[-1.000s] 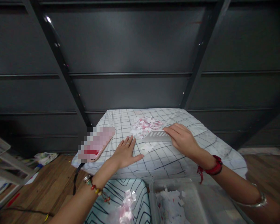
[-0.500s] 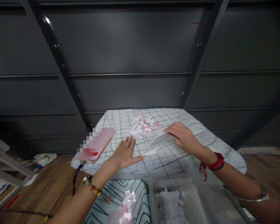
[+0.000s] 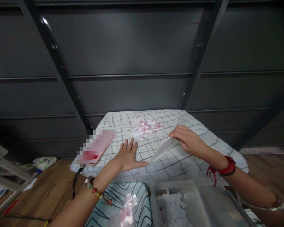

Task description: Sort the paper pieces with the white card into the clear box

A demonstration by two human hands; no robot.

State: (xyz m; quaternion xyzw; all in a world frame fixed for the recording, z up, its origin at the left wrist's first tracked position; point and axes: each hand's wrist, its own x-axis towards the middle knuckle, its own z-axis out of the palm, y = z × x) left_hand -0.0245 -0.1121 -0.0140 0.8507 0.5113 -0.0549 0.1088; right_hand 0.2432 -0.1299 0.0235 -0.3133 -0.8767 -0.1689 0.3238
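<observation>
My left hand (image 3: 129, 157) lies flat on the white grid-patterned cloth (image 3: 180, 118), fingers spread and thumb stretched to the right. Its fingertips are close to a heap of small white and pink paper scraps (image 3: 146, 127). My right hand (image 3: 188, 140) pinches the upper edge of a thin white card (image 3: 164, 148), which stands tilted with its lower edge at the cloth, right of my left thumb. Whether the card is paper or plastic I cannot tell.
A pink phone (image 3: 98, 146), partly pixelated, lies at the cloth's left with a black cable (image 3: 74, 184). In front stand a clear plastic bin (image 3: 196, 192) with paper scraps and a teal patterned surface (image 3: 142, 195) bearing a clear bag with pink bits (image 3: 129, 208). Dark panels (image 3: 132, 41) rise behind.
My right hand has shifted slightly right with the card. White scraps that showed under the card's lower edge no longer show. My left hand has barely moved.
</observation>
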